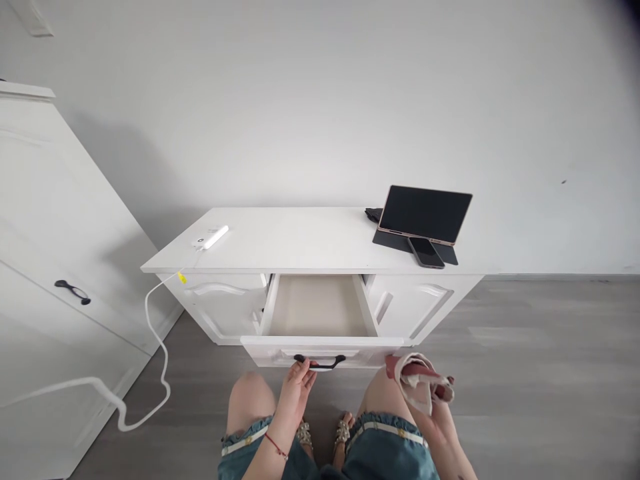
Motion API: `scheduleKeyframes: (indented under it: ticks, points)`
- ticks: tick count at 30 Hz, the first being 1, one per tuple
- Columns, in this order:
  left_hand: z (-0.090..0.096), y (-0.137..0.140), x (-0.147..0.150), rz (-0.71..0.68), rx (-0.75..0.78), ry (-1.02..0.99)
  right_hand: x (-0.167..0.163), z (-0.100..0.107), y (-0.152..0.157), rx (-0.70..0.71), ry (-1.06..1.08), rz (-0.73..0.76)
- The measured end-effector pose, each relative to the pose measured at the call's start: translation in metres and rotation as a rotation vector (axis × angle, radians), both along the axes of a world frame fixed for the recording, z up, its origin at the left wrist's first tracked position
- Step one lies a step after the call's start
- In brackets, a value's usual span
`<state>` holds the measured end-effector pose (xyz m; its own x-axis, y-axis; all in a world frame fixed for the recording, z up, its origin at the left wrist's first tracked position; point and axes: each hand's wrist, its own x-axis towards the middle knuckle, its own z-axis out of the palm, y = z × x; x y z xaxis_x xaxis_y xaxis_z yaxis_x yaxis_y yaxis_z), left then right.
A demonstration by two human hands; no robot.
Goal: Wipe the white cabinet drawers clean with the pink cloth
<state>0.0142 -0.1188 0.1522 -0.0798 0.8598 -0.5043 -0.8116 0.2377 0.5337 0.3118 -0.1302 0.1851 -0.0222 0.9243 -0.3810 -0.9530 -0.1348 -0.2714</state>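
My left hand [299, 385] has its fingers hooked on the black handle [330, 364] of a white drawer [265, 350]. The drawer is pulled out from the middle of a white cabinet, and its pale inside shows nothing in it. At the right, over my knee, my right hand [440, 420] grips a crumpled red and cream cloth [417, 380]. The cloth covers most of that hand's fingers.
On the cabinet top [295, 240] stand a tablet [425, 213] on a dark folding stand, a phone [426, 253] and a white power strip [216, 237]. Its cord [163, 353] hangs to the left. A tall white wardrobe [50, 220] stands at the left.
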Motion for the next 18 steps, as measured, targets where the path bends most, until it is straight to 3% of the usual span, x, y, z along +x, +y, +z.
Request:
scheduleKeyframes:
  ticks: [6,12,18]
  points:
    - [0.003,0.023,-0.001,-0.019,0.004,0.017,-0.024,-0.012,-0.009,-0.087,-0.238,0.034]
    - [0.012,0.066,-0.002,-0.027,0.015,0.089,-0.062,0.005,-0.010,-0.085,-0.283,0.140]
    - [0.020,0.114,0.000,-0.055,0.027,0.159,-0.071,-0.001,-0.006,-0.089,-0.267,0.174]
